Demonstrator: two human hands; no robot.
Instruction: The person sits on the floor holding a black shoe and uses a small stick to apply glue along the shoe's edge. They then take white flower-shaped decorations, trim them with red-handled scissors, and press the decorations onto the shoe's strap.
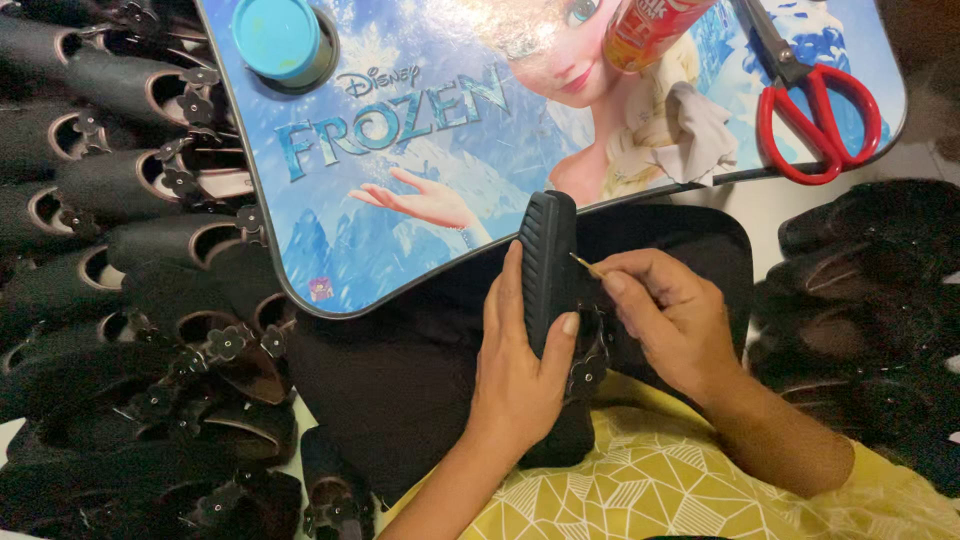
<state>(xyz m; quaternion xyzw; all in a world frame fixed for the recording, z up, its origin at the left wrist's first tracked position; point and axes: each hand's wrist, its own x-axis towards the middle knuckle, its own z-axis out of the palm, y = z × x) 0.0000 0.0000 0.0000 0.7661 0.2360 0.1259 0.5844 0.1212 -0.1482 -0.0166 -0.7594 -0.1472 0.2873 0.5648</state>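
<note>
My left hand grips a black sandal held on edge, its ribbed sole facing left and a flower-trimmed strap on its right side. My right hand pinches a thin stick-like tool whose tip points at the upper part of the sandal. Both hands work over my lap, which is covered by black cloth and a yellow patterned garment.
A small blue cartoon-printed lap table stands ahead, bearing a turquoise lid, an orange-red can, a crumpled cloth and red-handled scissors. Rows of black flower-trimmed sandals lie left; more black sandals pile right.
</note>
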